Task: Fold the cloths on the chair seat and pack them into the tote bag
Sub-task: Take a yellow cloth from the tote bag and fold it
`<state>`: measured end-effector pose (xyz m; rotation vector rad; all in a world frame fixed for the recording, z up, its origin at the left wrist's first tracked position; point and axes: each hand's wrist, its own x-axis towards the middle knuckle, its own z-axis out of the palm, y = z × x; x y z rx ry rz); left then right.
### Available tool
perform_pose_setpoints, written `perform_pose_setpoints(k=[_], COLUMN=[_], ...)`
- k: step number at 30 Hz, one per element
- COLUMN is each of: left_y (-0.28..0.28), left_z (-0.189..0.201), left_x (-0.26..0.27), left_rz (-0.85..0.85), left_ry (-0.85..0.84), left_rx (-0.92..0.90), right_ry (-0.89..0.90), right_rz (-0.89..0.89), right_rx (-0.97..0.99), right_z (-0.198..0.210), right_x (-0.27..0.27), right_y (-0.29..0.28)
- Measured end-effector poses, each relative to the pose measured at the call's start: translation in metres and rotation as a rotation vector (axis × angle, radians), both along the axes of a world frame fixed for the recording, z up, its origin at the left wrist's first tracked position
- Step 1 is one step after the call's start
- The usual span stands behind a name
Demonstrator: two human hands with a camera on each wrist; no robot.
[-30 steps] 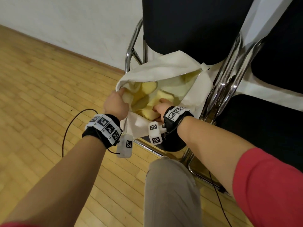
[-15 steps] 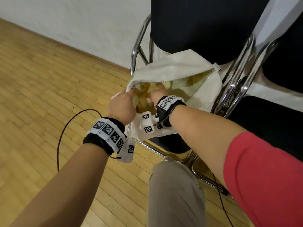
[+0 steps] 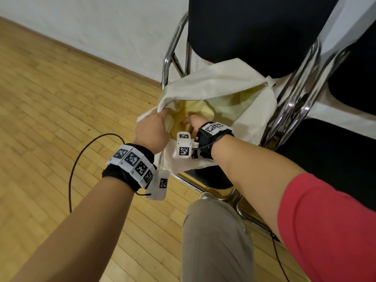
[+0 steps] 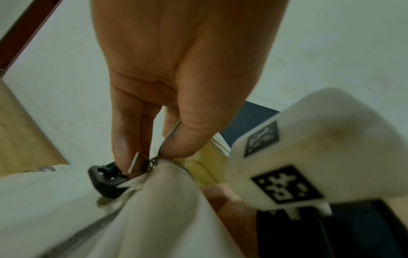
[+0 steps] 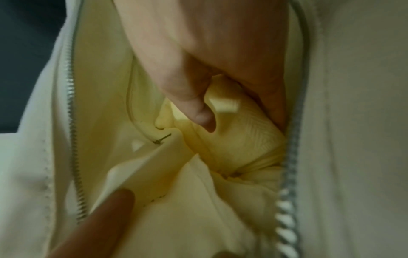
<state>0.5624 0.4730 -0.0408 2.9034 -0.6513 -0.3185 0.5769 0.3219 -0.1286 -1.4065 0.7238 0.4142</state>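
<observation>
Pinching the tote bag [image 3: 213, 84] rim, left hand [image 3: 151, 132]; right hand [image 3: 195, 121] inside (grip curled round yellow cloth [image 5: 243, 132]).

both forearms outstretched, left hand [image 3: 151, 130] pinched shut, right hand [image 3: 194, 122] curled, fingers downward

Left wrist band [image 3: 133, 162]: you wear a black strap ringed with white tiles, each printed with a black square code.
Left wrist camera [image 3: 157, 185]: a rounded white housing with one code hangs below the band, a thin black cable [image 3: 81, 153] looping from it.
Right wrist band [image 3: 213, 132]: black, with coded white tiles on top.
Right wrist camera [image 3: 183, 145]: white block, two codes.
Sleeve [image 3: 329, 224]: red, short, on your right arm.
Trousers [image 3: 215, 241]: grey-beige.
</observation>
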Motion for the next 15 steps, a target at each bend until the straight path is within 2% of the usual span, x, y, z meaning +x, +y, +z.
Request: perform_pose_setpoints(k=[2,6,9,13,15], left_y=[0.001,0.003,0.004,0.005,0.006], left_z=[0.001,0.004,0.006,0.003,0.001], left_x=[0.000,0.002,0.005,0.003,0.002], left_rz=[-0.001,-0.011,-0.009,-0.008,-0.011], left_ry=[0.001,0.002,-0.008,0.027,0.036], left_rx=[-0.005,-0.018,-0.021,-0.002,-0.001], right_ry=[0.011,-0.099,-0.145,-0.083,-0.083], right_rz=[0.058,-0.182,-0.269,-0.114,-0.104], right_rx=[-0.048,0.188,0.238,0.249,0.240], right_z=[-0.006,-0.007,-0.010,-0.030,-0.044], right_x=[0.003,0.011,0.014,-0.001,0.007], right_y=[0.004,0.008,0.007,0.011,0.007])
